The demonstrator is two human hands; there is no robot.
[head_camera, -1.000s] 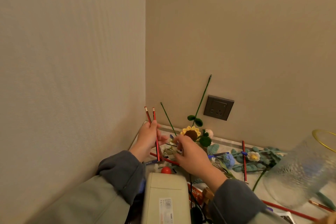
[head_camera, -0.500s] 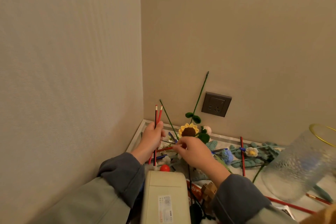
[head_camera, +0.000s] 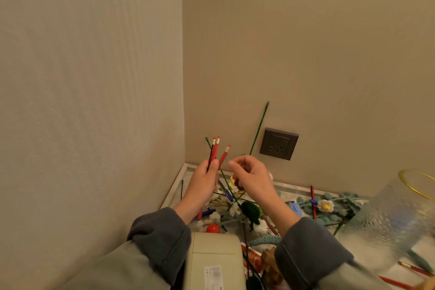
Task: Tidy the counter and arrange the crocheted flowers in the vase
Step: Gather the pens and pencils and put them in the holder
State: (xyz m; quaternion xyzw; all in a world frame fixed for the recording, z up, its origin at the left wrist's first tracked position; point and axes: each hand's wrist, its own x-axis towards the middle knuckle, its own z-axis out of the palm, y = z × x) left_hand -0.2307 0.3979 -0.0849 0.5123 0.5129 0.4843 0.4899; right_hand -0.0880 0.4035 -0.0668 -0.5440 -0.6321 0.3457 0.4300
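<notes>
My left hand (head_camera: 204, 180) is raised over the counter corner, gripping a bunch of red and black pencils (head_camera: 214, 152) upright, a third one slanting out to the right. My right hand (head_camera: 250, 178) hovers just beside it, fingers loosely curled and holding nothing, a small gap from that pencil. Below lie crocheted flowers: a sunflower (head_camera: 235, 183) partly hidden by my right hand, a white daisy (head_camera: 326, 205), a blue flower (head_camera: 296, 209) and teal leaves (head_camera: 348, 205). A green stem (head_camera: 259, 129) leans on the wall. The glass vase (head_camera: 400, 216) with a gold rim stands at the right.
A beige box (head_camera: 211, 261) sits at the near edge between my arms, with a red ball (head_camera: 213, 228) behind it. More red pencils lie on the counter (head_camera: 313, 202) (head_camera: 395, 282). A grey wall socket (head_camera: 279, 143) is above. Walls close in at left and behind.
My right hand lifted a red pencil off the counter and passed it into the bunch in my left hand, then let go. Both hands have risen.
</notes>
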